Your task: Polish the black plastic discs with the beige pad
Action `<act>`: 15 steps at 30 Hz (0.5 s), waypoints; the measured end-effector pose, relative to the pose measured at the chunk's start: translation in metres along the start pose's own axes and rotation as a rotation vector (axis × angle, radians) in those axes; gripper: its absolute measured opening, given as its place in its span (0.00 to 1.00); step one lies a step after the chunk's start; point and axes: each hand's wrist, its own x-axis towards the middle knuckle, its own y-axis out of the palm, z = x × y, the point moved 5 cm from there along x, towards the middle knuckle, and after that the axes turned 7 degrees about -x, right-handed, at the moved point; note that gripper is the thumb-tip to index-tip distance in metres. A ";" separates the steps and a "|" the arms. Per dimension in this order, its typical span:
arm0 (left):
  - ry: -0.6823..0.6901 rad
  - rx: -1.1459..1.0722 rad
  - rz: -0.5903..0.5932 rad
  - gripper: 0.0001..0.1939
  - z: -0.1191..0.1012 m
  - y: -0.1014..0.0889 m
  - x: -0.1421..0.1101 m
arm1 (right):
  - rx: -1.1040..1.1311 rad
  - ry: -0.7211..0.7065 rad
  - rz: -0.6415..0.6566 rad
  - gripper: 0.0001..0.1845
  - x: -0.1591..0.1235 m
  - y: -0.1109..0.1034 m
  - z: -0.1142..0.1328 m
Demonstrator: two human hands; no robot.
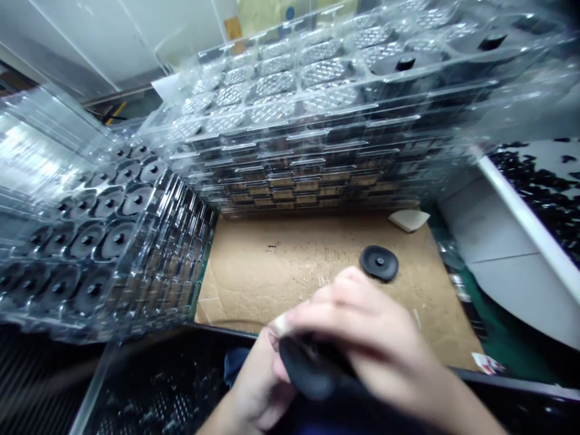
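Close to me, over the front edge of the work surface, my two hands meet around a black oval part (306, 371), which is tilted and blurred by motion. My left hand (263, 380) grips its left edge with thumb and fingers. From above and the right, my right hand (376, 326) closes over the same part, its fingers curled; whether a smaller piece sits between the fingertips is hidden. A second black oval part (379, 262) with a small raised hub lies on the cardboard (254, 254) just beyond my right hand.
Stacked clear plastic trays (290, 139) form a wall behind the cardboard. Another tray stack (86, 235), its pockets filled with black oval parts, stands at left. To the right is a white bin (521, 211) near many small black pieces (539, 181). A cream scrap (409, 220) lies back right.
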 end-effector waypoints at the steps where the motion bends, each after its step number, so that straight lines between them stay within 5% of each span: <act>1: 0.001 -0.024 -0.006 0.27 -0.002 -0.002 -0.001 | 0.031 0.124 0.003 0.14 -0.007 0.001 -0.018; 5: 0.089 -0.092 -0.180 0.29 -0.011 -0.017 -0.004 | 0.007 0.426 0.073 0.11 -0.054 0.023 -0.073; 10: 0.049 -0.083 -0.220 0.36 -0.004 -0.027 0.003 | -0.013 0.492 0.109 0.09 -0.077 0.042 -0.080; 12: 0.040 -0.109 -0.205 0.37 -0.001 -0.026 0.005 | -0.030 0.534 0.003 0.10 -0.064 0.030 -0.066; 15: 0.038 -0.108 -0.175 0.33 0.002 -0.018 0.005 | -0.087 0.508 -0.341 0.11 -0.038 0.003 -0.030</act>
